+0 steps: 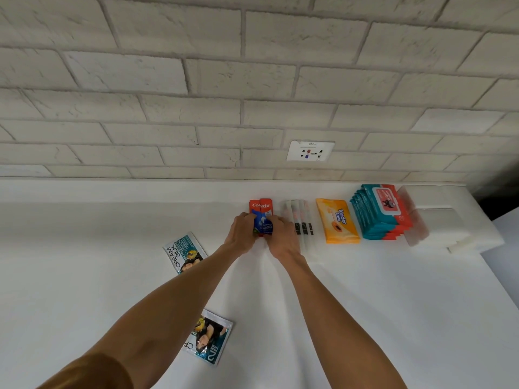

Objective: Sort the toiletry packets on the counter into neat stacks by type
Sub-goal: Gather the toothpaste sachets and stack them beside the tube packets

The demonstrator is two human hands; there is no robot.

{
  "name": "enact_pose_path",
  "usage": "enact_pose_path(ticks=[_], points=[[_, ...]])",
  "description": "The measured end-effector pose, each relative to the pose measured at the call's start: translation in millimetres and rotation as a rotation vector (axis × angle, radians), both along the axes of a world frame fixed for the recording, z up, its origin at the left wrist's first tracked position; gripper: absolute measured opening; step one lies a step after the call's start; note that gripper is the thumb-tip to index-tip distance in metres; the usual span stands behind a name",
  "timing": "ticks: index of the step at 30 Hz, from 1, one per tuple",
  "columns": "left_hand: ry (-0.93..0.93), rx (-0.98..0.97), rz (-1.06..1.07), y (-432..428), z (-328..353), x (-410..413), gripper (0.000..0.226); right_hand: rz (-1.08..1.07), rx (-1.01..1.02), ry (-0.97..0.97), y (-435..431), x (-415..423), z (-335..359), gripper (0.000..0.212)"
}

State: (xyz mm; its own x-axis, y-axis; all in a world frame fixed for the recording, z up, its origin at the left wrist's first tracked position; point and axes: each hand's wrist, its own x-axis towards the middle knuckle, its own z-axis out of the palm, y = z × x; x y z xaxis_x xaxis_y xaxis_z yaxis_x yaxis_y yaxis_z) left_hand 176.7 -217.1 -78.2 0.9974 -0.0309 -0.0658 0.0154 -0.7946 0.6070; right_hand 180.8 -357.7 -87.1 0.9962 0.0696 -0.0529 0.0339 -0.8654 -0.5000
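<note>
A stack of red and blue toothpaste packets (261,210) lies near the back of the white counter (112,220). My left hand (243,233) grips its left side and my right hand (280,234) grips its right side, fingers curled over the lower half. Just right of them lie white toothbrush packets (302,217), an orange wipes pack (337,221) and a stack of teal and red wipes packs (382,211). One conditioner sachet (184,252) lies left of my left arm. Another sachet (209,336) lies nearer me, partly under that arm.
A brick wall with a white socket (310,150) rises behind the counter. At the far right sits a clear plastic packet (414,217) against a raised white block (455,220); the counter's edge drops off beyond it.
</note>
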Motion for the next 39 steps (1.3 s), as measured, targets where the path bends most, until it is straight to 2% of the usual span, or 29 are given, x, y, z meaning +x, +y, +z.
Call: enact_pose_path(ticks=[7, 10, 13, 17, 22, 26, 34, 36, 39], points=[[0.012, 0.045, 0.006, -0.7, -8.1, 3.5, 0.027, 0.035, -0.021, 0.02, 3.8, 6.5, -8.8, 0.039], [0.01, 0.049, 0.016, -0.7, -11.9, 4.1, 0.027, 0.041, -0.04, 0.031, 4.0, 10.5, -12.3, 0.043], [0.009, 0.049, 0.021, -1.6, -15.3, 3.7, 0.03, -0.004, -0.012, 0.055, 4.2, 10.8, -12.6, 0.035], [0.013, 0.039, 0.027, -1.4, -18.0, 4.7, 0.03, 0.017, -0.057, 0.045, 6.1, 8.0, -12.1, 0.051], [0.005, 0.024, 0.034, -1.4, -18.9, 6.7, 0.034, 0.011, -0.063, 0.066, 5.3, 9.2, -11.3, 0.052], [0.01, 0.012, 0.035, -0.1, -19.2, 7.7, 0.034, 0.017, -0.083, 0.067, 3.7, 10.2, -8.7, 0.032], [0.012, -0.017, 0.035, 0.7, -18.6, 4.0, 0.037, 0.015, -0.11, 0.073, 5.1, 11.6, -11.4, 0.029], [0.008, -0.023, 0.036, 1.1, -17.0, 2.3, 0.04, -0.003, -0.094, 0.091, 4.9, 11.0, -9.5, 0.031], [0.009, -0.025, 0.041, 3.8, -9.5, -2.1, 0.046, 0.009, -0.094, 0.092, 5.6, 3.3, 1.8, 0.05]])
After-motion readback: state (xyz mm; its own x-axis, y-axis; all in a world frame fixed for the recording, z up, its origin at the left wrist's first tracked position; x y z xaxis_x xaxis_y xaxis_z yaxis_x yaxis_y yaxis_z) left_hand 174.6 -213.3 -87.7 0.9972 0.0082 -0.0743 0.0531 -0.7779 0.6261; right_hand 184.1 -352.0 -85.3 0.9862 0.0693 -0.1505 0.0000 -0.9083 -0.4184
